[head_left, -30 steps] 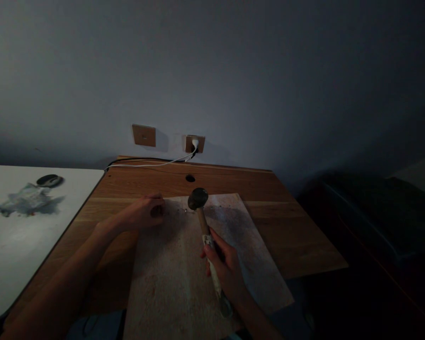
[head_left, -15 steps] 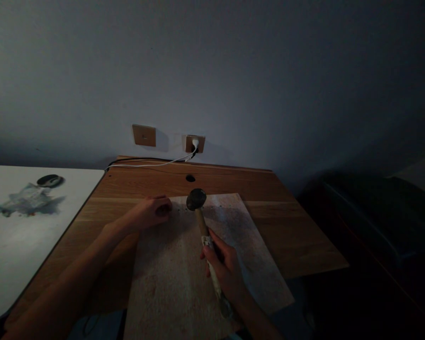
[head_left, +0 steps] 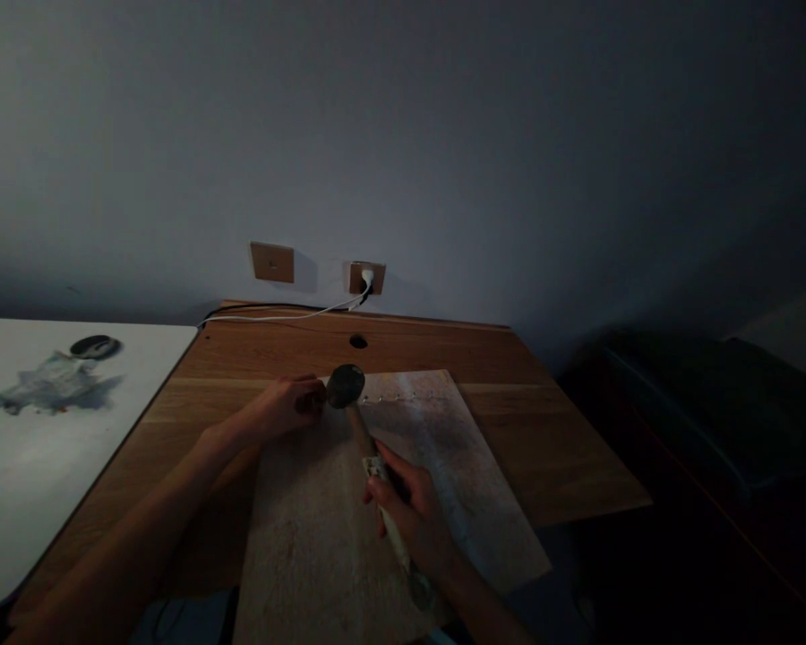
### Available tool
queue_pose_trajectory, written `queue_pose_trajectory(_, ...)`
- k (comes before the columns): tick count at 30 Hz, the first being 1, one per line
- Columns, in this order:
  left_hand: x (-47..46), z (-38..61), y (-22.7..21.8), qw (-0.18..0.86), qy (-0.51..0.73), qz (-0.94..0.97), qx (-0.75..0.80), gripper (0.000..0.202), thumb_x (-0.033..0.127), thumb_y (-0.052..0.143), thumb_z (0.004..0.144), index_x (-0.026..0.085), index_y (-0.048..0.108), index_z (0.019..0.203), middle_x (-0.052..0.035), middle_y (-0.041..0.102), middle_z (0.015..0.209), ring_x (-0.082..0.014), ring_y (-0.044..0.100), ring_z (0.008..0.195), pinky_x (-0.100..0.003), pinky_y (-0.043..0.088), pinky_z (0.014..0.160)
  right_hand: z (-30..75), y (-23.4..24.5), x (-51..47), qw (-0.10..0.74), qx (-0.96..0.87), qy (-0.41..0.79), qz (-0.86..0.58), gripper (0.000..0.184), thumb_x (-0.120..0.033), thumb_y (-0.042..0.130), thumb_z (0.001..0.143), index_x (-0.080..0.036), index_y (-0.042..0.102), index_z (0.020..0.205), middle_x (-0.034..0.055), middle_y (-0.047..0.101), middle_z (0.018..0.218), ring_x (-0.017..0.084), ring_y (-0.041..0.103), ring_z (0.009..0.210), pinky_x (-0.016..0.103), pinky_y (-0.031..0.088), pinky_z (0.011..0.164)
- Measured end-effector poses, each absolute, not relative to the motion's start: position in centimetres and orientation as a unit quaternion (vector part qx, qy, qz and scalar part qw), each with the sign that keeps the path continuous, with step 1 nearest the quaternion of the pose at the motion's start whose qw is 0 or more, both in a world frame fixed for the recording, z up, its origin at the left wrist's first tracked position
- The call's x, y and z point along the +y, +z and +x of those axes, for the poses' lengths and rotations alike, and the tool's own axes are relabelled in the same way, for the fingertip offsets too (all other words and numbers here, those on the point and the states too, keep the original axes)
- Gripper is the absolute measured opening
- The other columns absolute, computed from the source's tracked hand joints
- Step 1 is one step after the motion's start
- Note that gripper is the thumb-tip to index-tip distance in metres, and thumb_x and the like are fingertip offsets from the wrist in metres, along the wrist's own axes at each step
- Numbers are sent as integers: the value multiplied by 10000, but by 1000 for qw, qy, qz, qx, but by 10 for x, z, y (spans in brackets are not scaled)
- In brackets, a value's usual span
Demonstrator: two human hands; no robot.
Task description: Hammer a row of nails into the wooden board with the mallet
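Observation:
My right hand (head_left: 409,511) is wrapped round the wooden handle of a mallet (head_left: 346,387), whose dark round head is over the far part of a pale board (head_left: 329,537). White wrapping covers part of the handle near my fingers. My left hand (head_left: 292,408) rests by the board's far left corner with its fingers curled together, close beside the mallet head. What those fingers hold, if anything, is too dark to make out. A row of several small nails (head_left: 398,397) runs along the board's far edge, right of the mallet head.
Beneath the board is a wooden desk (head_left: 544,448) with a round cable hole (head_left: 358,341). White and black cables (head_left: 275,315) lead to a wall socket (head_left: 367,278). At left, a white table (head_left: 33,502) bears a black round object (head_left: 95,347) and a crumpled plastic bag (head_left: 57,381).
The mallet head has moved left, nearer my left hand, and my right hand has shifted left with it. My left hand stays at the board's corner. The view has shifted slightly.

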State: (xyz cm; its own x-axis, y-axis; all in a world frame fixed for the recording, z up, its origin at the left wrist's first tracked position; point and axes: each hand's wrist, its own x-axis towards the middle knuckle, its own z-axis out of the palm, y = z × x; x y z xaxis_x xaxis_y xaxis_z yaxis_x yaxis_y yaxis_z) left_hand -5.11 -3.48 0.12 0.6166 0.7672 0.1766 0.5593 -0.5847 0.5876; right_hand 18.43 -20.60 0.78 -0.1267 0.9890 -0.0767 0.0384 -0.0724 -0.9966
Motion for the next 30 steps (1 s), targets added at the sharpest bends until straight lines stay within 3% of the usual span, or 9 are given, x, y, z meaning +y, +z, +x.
queue_pose_trajectory(10, -33, -56, 1, 272, 224, 834, 425, 328, 217, 568, 696, 211, 656, 1012, 4, 720, 792, -186, 666, 675, -243, 462, 610, 170, 9, -205, 450, -517, 552, -474, 581, -518, 598, 938, -221, 580, 1436, -17, 611, 763, 65, 485, 460, 179, 442, 424)
queue_pose_trajectory(15, -30, -58, -5, 282, 256, 828, 411, 405, 226, 598, 675, 203, 644, 1077, -16, 748, 890, -225, 703, 797, -266, 502, 682, 168, 1, -205, 414, -562, 527, -485, 579, -484, 589, 945, -225, 563, 1462, -11, 645, 764, 64, 517, 445, 179, 450, 430)
queue_pose_trajectory(19, -28, -60, -5, 294, 254, 822, 416, 464, 208, 589, 668, 204, 644, 1128, -21, 754, 889, -228, 708, 789, -273, 511, 682, 168, 1, -205, 418, -560, 517, -495, 594, -487, 579, 942, -213, 554, 1468, -6, 652, 761, 65, 515, 437, 182, 455, 421)
queue_pose_trajectory(30, -24, -63, -10, 313, 248, 822, 406, 479, 185, 584, 671, 205, 655, 1144, -34, 765, 912, -237, 719, 820, -296, 533, 718, 168, 2, -207, 413, -560, 512, -504, 588, -484, 573, 950, -217, 549, 1473, 0, 656, 776, 74, 525, 460, 186, 467, 430)
